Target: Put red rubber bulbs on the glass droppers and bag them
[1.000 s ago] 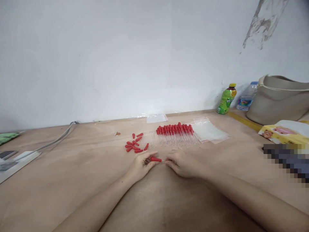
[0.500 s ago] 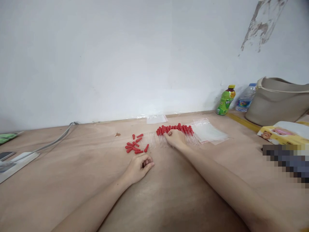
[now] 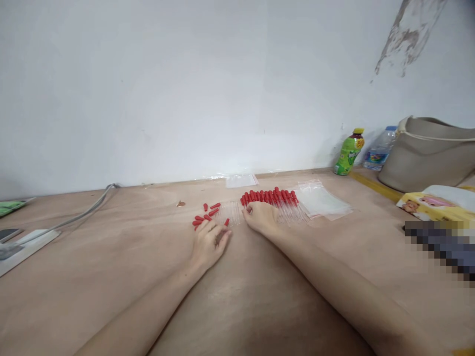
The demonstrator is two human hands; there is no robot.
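Just beyond the loosely parted left hand [image 3: 208, 243] lie red bulbs [image 3: 213, 212]; right hand's [image 3: 262, 215] grip is unclear.

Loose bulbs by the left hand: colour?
Red. The loose bulbs show in the head view, the only one.

A pale wall [image 3: 185, 89] — peeling at upper right — backs a brown tabletop [image 3: 92, 267].

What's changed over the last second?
Left hand let go of one red-bulbed clear dropper and moved forward over the loose red bulbs. Right hand went forward to the row of red-topped clear droppers, then left toward the thin clear tubes. Current grip unclear for both. Green yellow-capped bottle stayed put.
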